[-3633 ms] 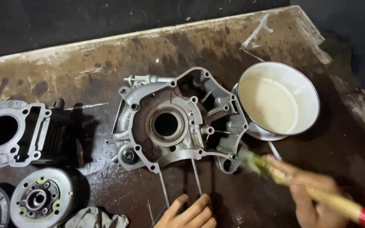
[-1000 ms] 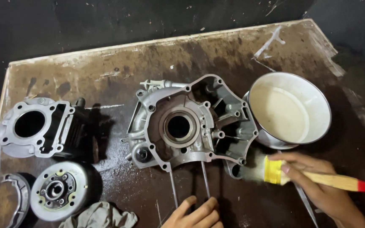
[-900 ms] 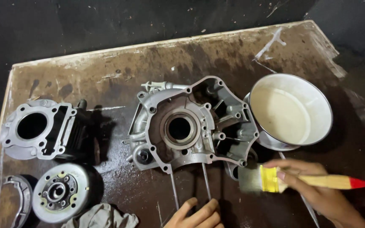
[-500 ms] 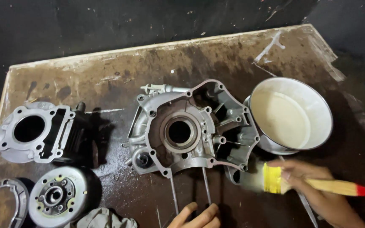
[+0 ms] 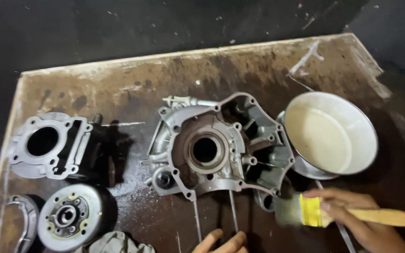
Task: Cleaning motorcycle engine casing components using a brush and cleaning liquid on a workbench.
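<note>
At far left a finned cylinder block (image 5: pixel 50 146) lies on the stained wooden board (image 5: pixel 240 65), a round rotor (image 5: pixel 71 216) below it. The engine crankcase half (image 5: pixel 216 152) sits mid-board, open face up. The left hand (image 5: pixel 222 242) rests at the lower edge, fingertips loosely together, holding nothing. A metal bowl (image 5: pixel 336 133) stands right. The right hand (image 5: pixel 352 218) grips a paintbrush (image 5: pixel 333 214), long axis horizontal, bristles pointing left at the crankcase's lower right corner; half a second ago it lay slightly further right

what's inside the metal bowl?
The metal bowl holds pale, cloudy liquid. Nothing floats in it; the bottom is hidden by the liquid. A second dish sits beneath, mostly covered.
</note>
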